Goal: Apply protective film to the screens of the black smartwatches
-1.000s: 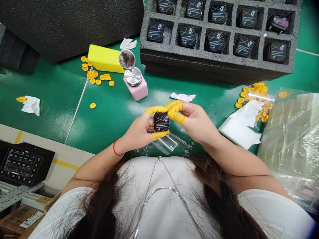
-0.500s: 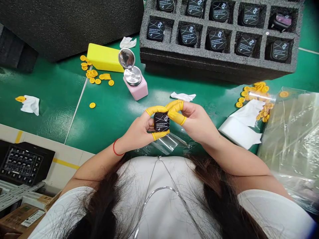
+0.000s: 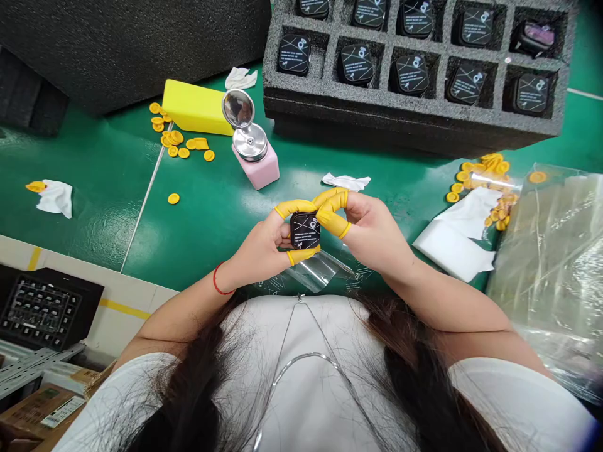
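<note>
The black square device [image 3: 306, 232] is held by its edges, printed face showing, in the left hand [image 3: 259, 251]. At its upper right corner, the fingertips of the right hand [image 3: 370, 226] are pinched together; what is caught between them cannot be told. Both grips are unchanged from the earlier frames, while the pink bottle [image 3: 257, 169] and foam tray [image 3: 326, 95] are seen slightly higher in view.

Over there on the surface [image 3: 202, 220], a foam tray [image 3: 377, 119] lies beyond the device [image 3: 305, 232] held before the person [image 3: 308, 389], with a pump bottle [image 3: 258, 169] to the tray's left and wipes [image 3: 436, 242] to the person's right.
</note>
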A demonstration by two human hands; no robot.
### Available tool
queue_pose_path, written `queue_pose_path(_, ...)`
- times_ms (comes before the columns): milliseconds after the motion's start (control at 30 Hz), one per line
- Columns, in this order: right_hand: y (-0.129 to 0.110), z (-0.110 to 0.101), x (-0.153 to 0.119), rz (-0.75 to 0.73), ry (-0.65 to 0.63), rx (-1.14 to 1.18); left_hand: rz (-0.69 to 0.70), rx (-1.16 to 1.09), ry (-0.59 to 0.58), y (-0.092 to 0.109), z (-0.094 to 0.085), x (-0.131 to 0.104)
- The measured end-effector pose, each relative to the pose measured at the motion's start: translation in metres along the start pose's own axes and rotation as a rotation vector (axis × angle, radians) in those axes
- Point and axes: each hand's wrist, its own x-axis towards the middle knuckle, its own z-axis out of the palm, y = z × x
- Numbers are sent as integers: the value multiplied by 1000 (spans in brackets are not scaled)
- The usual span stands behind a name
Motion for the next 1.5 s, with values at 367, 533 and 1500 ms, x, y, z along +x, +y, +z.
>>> queue_pose_path(367, -2, 1, -2, -22, 18, -56, -44, -5, 13, 1, 0, -1)
queue_pose_path(533, -2, 0, -2, -29, 24, -88, -42, -10, 15, 2, 0, 0)
queue_pose_path(1500, -5, 3, -5, -94, 68, -216, -32, -26, 39, 4, 1, 0)
